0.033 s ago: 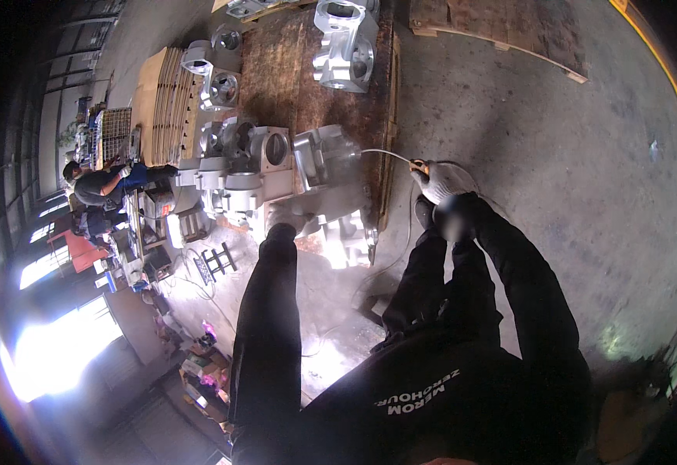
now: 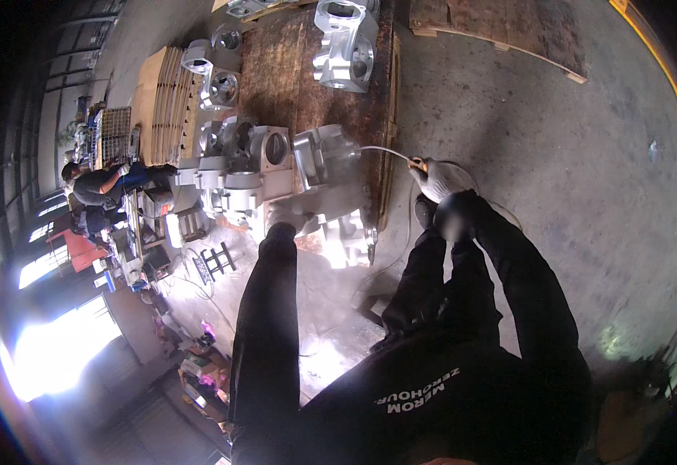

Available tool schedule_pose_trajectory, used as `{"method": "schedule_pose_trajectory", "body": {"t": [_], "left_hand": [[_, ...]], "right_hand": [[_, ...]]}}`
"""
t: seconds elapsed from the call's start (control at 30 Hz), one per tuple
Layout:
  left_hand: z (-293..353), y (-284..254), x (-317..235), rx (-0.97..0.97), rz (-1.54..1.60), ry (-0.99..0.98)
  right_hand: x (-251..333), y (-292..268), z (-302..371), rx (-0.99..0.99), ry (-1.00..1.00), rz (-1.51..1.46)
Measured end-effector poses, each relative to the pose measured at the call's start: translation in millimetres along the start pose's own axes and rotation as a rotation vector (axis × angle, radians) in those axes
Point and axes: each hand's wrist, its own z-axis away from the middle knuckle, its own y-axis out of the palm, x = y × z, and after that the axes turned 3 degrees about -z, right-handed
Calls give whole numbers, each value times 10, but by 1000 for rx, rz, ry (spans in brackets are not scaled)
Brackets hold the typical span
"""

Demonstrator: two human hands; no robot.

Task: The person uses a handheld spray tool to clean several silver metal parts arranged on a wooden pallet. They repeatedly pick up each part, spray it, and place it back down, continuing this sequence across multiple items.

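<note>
My right hand, in a light knitted glove, is closed round an air blow gun with an orange part. Its thin curved nozzle reaches left to a machined metal casting on the brown wooden board. My left hand, also gloved, rests low among the castings, against a grey metal part. Haze and blur hide its fingers. A pale hose hangs below my right hand and runs down past the board's edge.
More silver castings stand on the board, including a tall one at the far side and a cluster on the left. Stacked brown sheets stand beyond. Another person works at the far left. A wooden pallet lies at the top right.
The nozzle tip sits very slightly higher against the casting. Both my hands are almost where they were. The other person's arm has shifted a little.
</note>
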Motion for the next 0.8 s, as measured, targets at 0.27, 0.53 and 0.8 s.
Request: {"method": "schedule_pose_trajectory", "body": {"t": [0.27, 0.53, 0.8], "left_hand": [[104, -18, 2, 52, -2, -19], [205, -126, -13, 35, 89, 24], [188, 729, 307, -575, 864, 74]], "right_hand": [[-59, 306, -261, 90, 6, 152], [-430, 363, -412, -41, -119, -166], [-264, -208, 101, -3, 118, -286]]}}
